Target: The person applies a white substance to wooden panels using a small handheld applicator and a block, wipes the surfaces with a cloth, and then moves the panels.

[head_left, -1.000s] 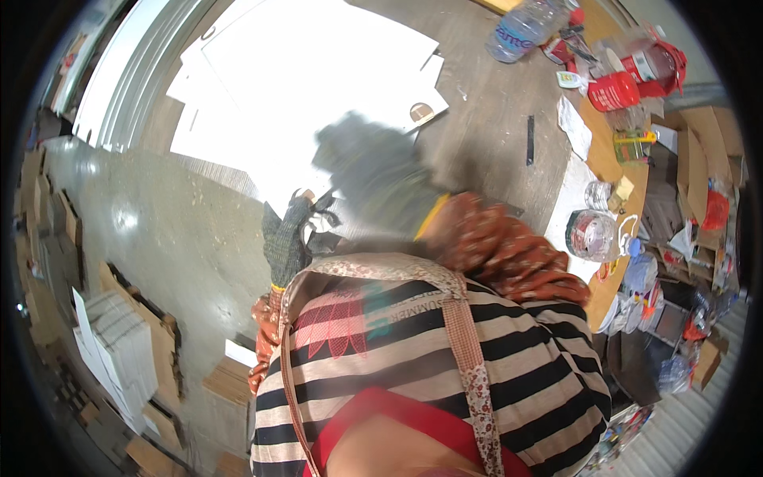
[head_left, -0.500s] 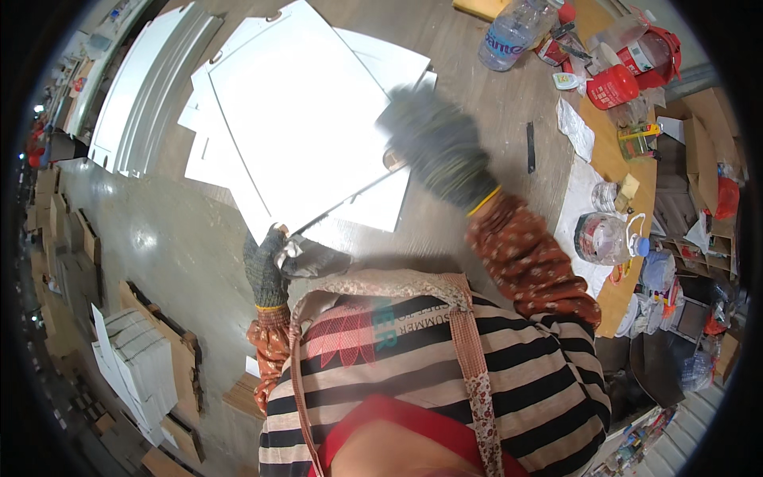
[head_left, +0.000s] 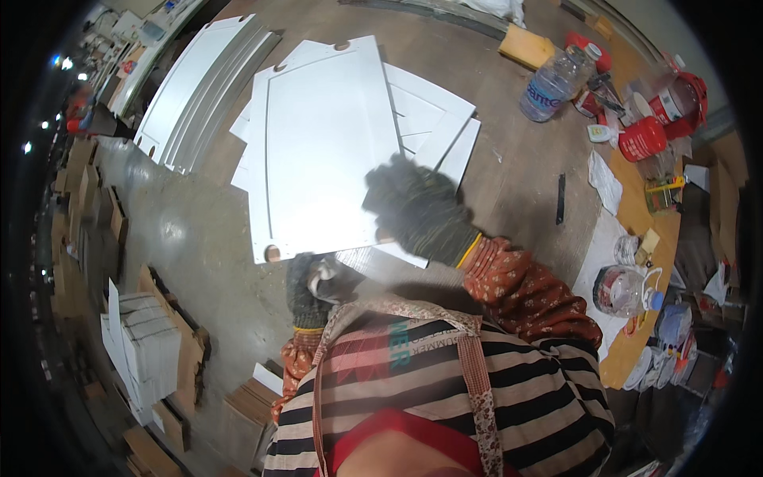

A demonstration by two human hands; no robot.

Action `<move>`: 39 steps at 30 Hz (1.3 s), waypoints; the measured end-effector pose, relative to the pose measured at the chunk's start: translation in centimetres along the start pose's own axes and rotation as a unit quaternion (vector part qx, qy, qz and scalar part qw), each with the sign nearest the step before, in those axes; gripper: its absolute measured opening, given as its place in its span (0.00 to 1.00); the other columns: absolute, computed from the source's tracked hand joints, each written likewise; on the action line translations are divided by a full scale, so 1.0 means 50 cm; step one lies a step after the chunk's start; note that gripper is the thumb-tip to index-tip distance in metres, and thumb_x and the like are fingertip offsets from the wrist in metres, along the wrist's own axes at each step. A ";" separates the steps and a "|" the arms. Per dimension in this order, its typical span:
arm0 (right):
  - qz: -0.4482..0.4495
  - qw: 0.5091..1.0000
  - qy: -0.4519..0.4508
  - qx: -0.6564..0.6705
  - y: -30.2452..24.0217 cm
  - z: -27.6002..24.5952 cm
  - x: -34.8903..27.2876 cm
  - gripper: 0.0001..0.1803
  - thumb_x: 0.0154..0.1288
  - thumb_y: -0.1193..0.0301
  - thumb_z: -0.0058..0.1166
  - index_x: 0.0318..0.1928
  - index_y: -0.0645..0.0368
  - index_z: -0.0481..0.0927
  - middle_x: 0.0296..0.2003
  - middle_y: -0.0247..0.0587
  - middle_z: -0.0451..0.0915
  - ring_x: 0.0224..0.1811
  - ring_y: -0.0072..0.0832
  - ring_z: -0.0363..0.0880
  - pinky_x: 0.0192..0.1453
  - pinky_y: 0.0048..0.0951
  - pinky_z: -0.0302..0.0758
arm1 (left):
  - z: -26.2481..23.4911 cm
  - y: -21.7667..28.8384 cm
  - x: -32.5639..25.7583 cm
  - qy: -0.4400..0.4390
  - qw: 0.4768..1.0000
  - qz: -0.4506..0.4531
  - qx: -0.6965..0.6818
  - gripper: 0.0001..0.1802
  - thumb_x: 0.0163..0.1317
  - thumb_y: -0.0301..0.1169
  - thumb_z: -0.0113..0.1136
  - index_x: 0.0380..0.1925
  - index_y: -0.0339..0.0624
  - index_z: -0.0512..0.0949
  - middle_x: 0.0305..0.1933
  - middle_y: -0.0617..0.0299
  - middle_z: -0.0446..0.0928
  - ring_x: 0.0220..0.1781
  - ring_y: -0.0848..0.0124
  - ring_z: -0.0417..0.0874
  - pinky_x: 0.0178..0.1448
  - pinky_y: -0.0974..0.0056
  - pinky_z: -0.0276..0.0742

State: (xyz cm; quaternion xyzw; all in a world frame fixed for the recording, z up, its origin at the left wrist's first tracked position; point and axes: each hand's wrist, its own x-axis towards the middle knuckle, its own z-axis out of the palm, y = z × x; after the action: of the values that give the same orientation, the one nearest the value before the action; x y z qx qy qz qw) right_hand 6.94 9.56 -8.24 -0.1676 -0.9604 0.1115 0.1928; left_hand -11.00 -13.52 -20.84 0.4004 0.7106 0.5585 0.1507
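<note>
A white panel (head_left: 326, 151) with a grooved border and cut-out notches at its corners lies on top of other white panels (head_left: 437, 107), which are fanned out beneath it. My right hand (head_left: 421, 208), in a dark grey knit glove, is over the top panel's near right corner. Its fingers are blurred and I cannot make out their grip. Just off the near left corner, my left hand (head_left: 304, 290) in a matching glove is closed around a crumpled grey-white cloth (head_left: 322, 280).
A row of white panels (head_left: 195, 83) stands at the far left. Along the right lie a plastic bottle (head_left: 548, 87), a red-lidded jar (head_left: 642, 139), a clear jug (head_left: 620, 290) and a thin black strip (head_left: 561, 199). Stacked boards (head_left: 143, 342) are at lower left.
The top panel has turned clockwise, so its left edge now runs nearly straight toward me. My left hand has come away from its near corner. The whole view has shifted somewhat.
</note>
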 end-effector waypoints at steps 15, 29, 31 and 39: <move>-0.086 0.979 0.056 -0.174 0.241 0.012 0.195 0.17 0.63 0.60 0.52 0.49 0.55 0.75 0.44 0.43 0.75 0.48 0.36 0.76 0.47 0.40 0.76 | -0.106 -0.026 -0.048 0.032 0.988 -0.113 -0.104 0.21 0.62 0.34 0.62 0.52 0.35 0.75 0.56 0.52 0.76 0.59 0.59 0.76 0.63 0.57 0.73; -0.125 0.990 -0.053 -0.044 0.048 -0.020 0.113 0.18 0.61 0.61 0.54 0.50 0.53 0.76 0.50 0.37 0.75 0.53 0.33 0.73 0.56 0.34 0.74 | -0.133 0.009 -0.026 0.116 0.914 -0.234 -0.311 0.18 0.68 0.30 0.48 0.53 0.30 0.73 0.54 0.54 0.77 0.56 0.65 0.77 0.64 0.60 0.72; -0.041 0.987 0.050 -0.144 0.191 -0.029 0.135 0.17 0.62 0.62 0.53 0.49 0.52 0.76 0.46 0.38 0.75 0.50 0.34 0.73 0.49 0.36 0.76 | -0.132 0.033 -0.011 0.098 0.894 -0.231 -0.372 0.18 0.66 0.28 0.49 0.52 0.29 0.73 0.53 0.52 0.77 0.55 0.64 0.78 0.63 0.59 0.73; -0.151 0.983 -0.106 -0.016 -0.025 -0.011 0.048 0.23 0.65 0.62 0.52 0.58 0.54 0.72 0.51 0.41 0.75 0.58 0.35 0.71 0.65 0.32 0.68 | -0.202 -0.079 -0.013 0.071 0.995 -0.057 -0.044 0.16 0.65 0.28 0.49 0.49 0.28 0.75 0.51 0.50 0.79 0.56 0.61 0.78 0.63 0.58 0.72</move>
State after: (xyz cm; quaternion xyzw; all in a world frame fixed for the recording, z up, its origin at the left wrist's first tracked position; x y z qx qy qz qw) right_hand 4.73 9.36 -6.58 -0.0106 -0.9913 0.0832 0.1019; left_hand -18.88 -21.02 -21.27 0.3120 0.7156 0.6069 0.1490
